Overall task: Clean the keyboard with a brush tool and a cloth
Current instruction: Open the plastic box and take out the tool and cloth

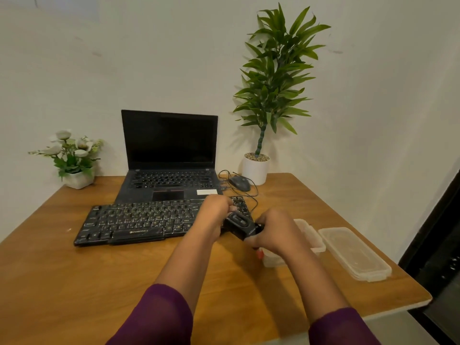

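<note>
A black keyboard (139,220) lies flat on the wooden table (74,282), in front of an open laptop. Over its right end, both my hands hold a black boxy brush tool (242,224). My left hand (214,215) grips the tool's left end with curled fingers. My right hand (271,230) grips its right end. The tool's bristles are hidden, and I see no cloth.
The dark-screened laptop (169,158) stands behind the keyboard, with a wired mouse (239,183) to its right. A clear plastic box (307,235) and its lid (353,252) lie at the right. A tall potted plant (256,168) and a small flower pot (78,179) stand against the wall.
</note>
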